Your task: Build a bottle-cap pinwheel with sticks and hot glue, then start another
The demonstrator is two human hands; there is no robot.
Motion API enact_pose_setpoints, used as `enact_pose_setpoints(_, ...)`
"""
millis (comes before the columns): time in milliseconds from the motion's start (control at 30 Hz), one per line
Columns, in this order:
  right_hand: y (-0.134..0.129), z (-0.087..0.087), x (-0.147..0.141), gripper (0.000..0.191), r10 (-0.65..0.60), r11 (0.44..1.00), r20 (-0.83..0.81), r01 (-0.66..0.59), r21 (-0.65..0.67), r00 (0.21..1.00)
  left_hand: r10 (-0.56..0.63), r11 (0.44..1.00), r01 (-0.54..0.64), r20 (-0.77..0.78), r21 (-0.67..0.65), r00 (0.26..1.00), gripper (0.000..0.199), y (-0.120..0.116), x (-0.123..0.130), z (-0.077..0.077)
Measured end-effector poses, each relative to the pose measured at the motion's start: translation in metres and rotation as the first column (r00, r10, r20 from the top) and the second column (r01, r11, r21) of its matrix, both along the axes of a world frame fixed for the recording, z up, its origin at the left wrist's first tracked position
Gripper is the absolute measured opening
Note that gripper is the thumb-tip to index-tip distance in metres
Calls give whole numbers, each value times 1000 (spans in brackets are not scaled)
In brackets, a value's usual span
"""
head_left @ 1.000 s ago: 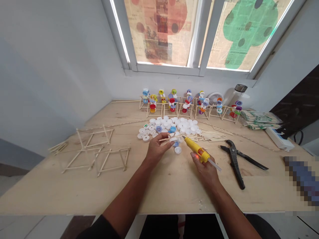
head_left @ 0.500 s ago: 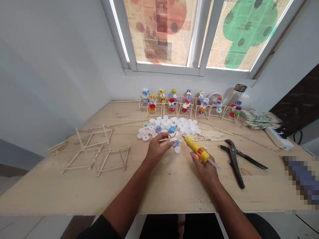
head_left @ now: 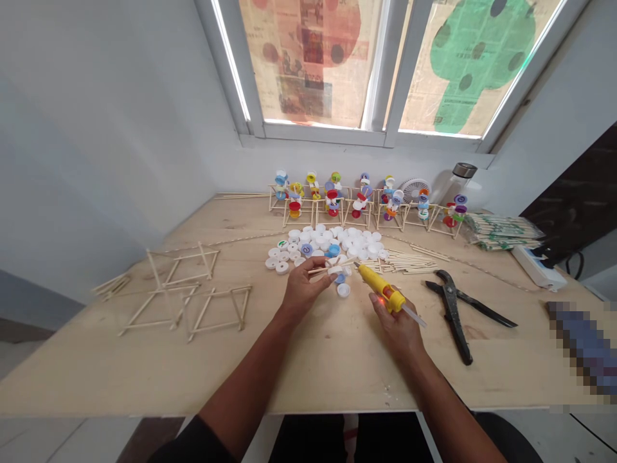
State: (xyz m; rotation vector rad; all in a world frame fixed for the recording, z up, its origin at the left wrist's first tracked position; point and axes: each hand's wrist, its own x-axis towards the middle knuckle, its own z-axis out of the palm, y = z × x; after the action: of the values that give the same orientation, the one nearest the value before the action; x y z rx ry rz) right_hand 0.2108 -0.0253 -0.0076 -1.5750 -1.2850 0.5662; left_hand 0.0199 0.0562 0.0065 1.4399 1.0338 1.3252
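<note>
My left hand [head_left: 305, 282] pinches a white bottle cap [head_left: 334, 271] together with a thin wooden stick [head_left: 317, 271], in front of the pile of caps. My right hand [head_left: 399, 326] is wrapped round a yellow hot glue gun [head_left: 380, 288], its small light glowing orange-red and a clear glue stick jutting from its back. The gun's nozzle points at the held caps, close to their right side; whether it touches them I cannot tell. Just below lies a loose white cap [head_left: 343, 290]. A blue cap [head_left: 340, 278] shows beneath the held piece.
White bottle caps [head_left: 357, 243] are heaped beyond my hands, wooden sticks [head_left: 409, 262] to their right. Black pliers [head_left: 453, 312] lie right. Stick frames [head_left: 216, 313] stand left; finished cap-and-stick models [head_left: 332, 199] line the back. A power strip [head_left: 538, 268] and bagged sticks [head_left: 504, 230] sit far right.
The glue gun and my right hand have shifted very slightly to the right. My left hand keeps its hold in the same place.
</note>
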Motion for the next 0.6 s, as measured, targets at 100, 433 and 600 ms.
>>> enact_pose_setpoints(100, 0, 0, 0, 35, -13, 1000, 21, 13, 14, 1000, -4, 1000, 4, 7, -16, 1000, 34, 0, 0, 0)
enact_pose_setpoints(433, -1, 3, 1, 33, 25, 999, 35, -24, -22, 999, -3, 997, 9, 74, -82, 997, 37, 0, 1, 3)
enact_pose_setpoints(600, 0, 1, 1, 33, 37, 999, -9, -38, -32, 999, 23, 994, -11, 109, -105, 994, 34, 1, 2, 4)
